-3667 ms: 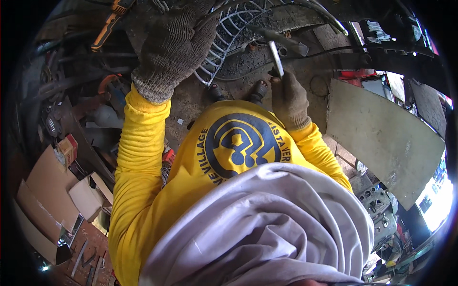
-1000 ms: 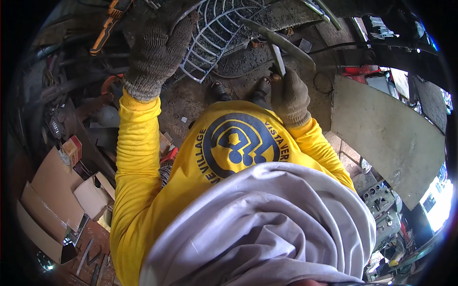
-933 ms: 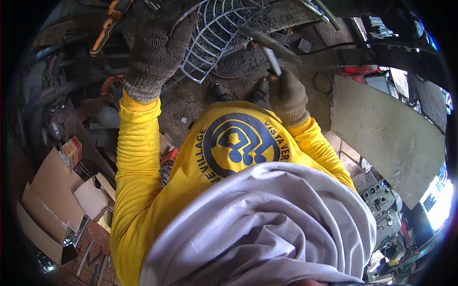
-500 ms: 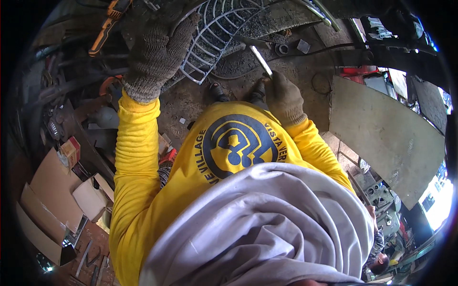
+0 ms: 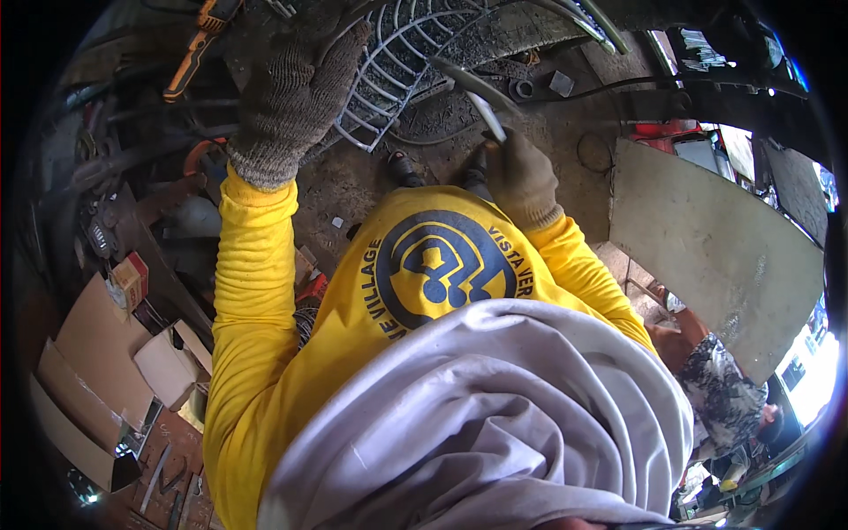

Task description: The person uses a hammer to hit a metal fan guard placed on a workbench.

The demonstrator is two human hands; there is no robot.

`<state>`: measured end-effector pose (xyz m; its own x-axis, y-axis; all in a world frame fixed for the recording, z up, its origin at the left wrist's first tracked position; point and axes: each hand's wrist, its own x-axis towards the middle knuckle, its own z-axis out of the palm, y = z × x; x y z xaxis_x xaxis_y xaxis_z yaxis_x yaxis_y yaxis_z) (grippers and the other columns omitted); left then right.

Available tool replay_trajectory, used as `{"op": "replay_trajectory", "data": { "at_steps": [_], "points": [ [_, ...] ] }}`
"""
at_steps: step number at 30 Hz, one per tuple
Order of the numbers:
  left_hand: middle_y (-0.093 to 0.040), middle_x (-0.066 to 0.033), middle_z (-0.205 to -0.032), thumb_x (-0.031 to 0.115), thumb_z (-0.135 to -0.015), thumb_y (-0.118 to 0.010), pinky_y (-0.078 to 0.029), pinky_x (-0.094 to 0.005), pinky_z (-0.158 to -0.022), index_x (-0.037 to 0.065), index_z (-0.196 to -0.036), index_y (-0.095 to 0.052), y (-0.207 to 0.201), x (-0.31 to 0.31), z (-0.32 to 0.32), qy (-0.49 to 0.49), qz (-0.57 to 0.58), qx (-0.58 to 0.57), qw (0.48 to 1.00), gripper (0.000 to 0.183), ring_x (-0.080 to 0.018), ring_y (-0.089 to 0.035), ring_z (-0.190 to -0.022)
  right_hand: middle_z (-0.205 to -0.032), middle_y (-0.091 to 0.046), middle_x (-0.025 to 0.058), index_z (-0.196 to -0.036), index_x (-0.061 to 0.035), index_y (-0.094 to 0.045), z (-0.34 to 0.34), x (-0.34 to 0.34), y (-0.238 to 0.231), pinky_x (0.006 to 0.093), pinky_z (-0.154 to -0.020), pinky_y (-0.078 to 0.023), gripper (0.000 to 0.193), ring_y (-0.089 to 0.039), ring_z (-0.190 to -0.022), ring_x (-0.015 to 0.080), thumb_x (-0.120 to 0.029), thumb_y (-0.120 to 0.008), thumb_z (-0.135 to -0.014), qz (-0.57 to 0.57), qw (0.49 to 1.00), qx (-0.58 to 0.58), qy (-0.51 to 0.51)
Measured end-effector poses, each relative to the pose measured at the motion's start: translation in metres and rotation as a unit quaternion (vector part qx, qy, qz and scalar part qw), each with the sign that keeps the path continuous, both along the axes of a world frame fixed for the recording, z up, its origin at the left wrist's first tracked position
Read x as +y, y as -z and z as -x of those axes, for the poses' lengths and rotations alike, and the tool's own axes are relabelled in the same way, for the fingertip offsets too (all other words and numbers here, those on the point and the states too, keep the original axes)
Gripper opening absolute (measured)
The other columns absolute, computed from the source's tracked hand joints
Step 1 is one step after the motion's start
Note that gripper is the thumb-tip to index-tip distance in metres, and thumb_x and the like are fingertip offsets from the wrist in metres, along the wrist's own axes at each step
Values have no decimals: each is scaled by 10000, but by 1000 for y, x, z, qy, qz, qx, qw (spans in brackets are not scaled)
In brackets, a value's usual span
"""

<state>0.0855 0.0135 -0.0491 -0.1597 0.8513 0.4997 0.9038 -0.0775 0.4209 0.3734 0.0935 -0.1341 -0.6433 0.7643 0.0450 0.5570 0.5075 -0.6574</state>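
We tag the pale grey, curved metal grille with close-set ribs first: top centre, over a dark, grimy bench-like surface, lower end pointing toward the wearer's feet. Same spot as a second ago; against the oldest view it sits further left, and so does the left hand in a grey-brown knit glove. That hand is at the grille's left edge, fingers mostly hidden; we can't tell whether it grasps or just rests.

Right hand in a matching knit glove: clenched on the silver handle of a hammer-like tool with a long, narrow dark head. Main change: half a second ago the head looks foreshortened, now it shows lengthwise, tip up-left near the grille's right edge. We can't confirm contact. We read it as the tool turning or swinging while the grille stays put, so work there looks ongoing.

Further out: orange-and-black power tool upper left, no change. Right side, beneath a large, flat, pale board, a co-worker in a dark-and-white patterned shirt shows much more fully now, well apart from both hands.
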Motion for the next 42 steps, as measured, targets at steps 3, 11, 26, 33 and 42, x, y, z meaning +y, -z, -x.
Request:
{"op": "replay_trajectory", "data": {
  "at_steps": [3,11,26,33,42],
  "points": [
    [-679,-155,-1187,133,-954,-646,-479,-429,-947,72,-1351,-601,-1,2,-1,3,0,4,1000,403,-314,-657,-1055,-835,-683,214,-1013,-87,-618,5,4,3,505,-682,-526,183,-669,-814,448,-260,-623,-955,41,996,-73,2],
    [-692,-132,-1177,123,-947,-647,-446,-447,-1000,79,-1342,-606,-8,14,0,19,-59,104,993,400,-341,-628,-1117,-853,-685,213,-992,-80,-626,4,7,-1,494,-673,-520,175,-670,-806,445,-253,-617,-967,44,997,-58,-11],
    [-667,-161,-1256,79,-946,-629,-494,-410,-966,76,-1359,-596,21,-14,8,-70,30,99,992,413,-321,-647,-1139,-818,-655,215,-995,-91,-608,-3,4,-23,527,-688,-497,192,-661,-815,437,-273,-633,-939,107,993,49,19],
    [-664,-158,-1270,75,-956,-613,-494,-407,-959,82,-1367,-595,8,-4,3,-11,5,40,999,412,-312,-646,-1135,-809,-663,205,-948,-90,-597,1,1,11,505,-646,-512,168,-662,-775,437,-253,-639,-931,53,994,-94,-22],
    [-683,-122,-1247,127,-954,-630,-402,-440,-1060,91,-1356,-608,-11,7,-8,25,4,-63,998,404,-316,-623,-1148,-806,-673,229,-1056,-88,-564,4,-7,-7,546,-664,-517,215,-668,-796,460,-263,-613,-941,65,993,-95,-1]
  ]
}}
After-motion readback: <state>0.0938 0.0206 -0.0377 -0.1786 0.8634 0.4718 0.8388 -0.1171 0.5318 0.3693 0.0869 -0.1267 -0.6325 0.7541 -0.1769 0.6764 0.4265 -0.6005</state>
